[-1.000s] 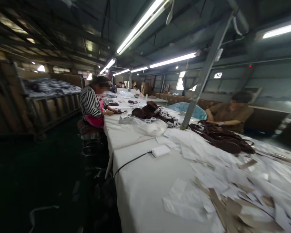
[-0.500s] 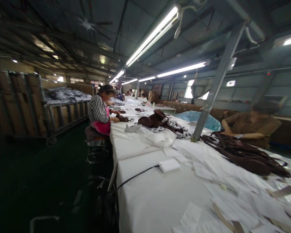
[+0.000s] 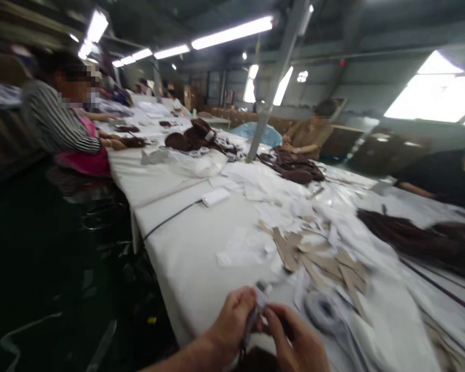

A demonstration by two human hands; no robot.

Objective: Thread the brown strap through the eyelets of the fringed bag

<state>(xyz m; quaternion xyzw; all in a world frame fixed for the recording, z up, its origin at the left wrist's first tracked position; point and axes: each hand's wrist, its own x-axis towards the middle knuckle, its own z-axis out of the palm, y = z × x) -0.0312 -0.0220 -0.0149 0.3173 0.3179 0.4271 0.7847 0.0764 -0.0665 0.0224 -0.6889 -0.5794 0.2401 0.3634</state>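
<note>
I have the left hand (image 3: 232, 315) closed on a small white piece (image 3: 261, 298), with something dark hanging below it, over the table's (image 3: 189, 248) near edge. The right hand (image 3: 296, 338) meets it with curled fingertips; blur keeps me from telling whether they grip. Just right of my hands sits a grey roll (image 3: 320, 311), with tan strips (image 3: 325, 263) beyond it. Farther up the table I see a white box (image 3: 216, 197) on a black cable (image 3: 174, 217).

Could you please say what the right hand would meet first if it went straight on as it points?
Straight on, the right hand would probably press into the small white and grey item, then the left hand beyond; depth is unclear.
</note>
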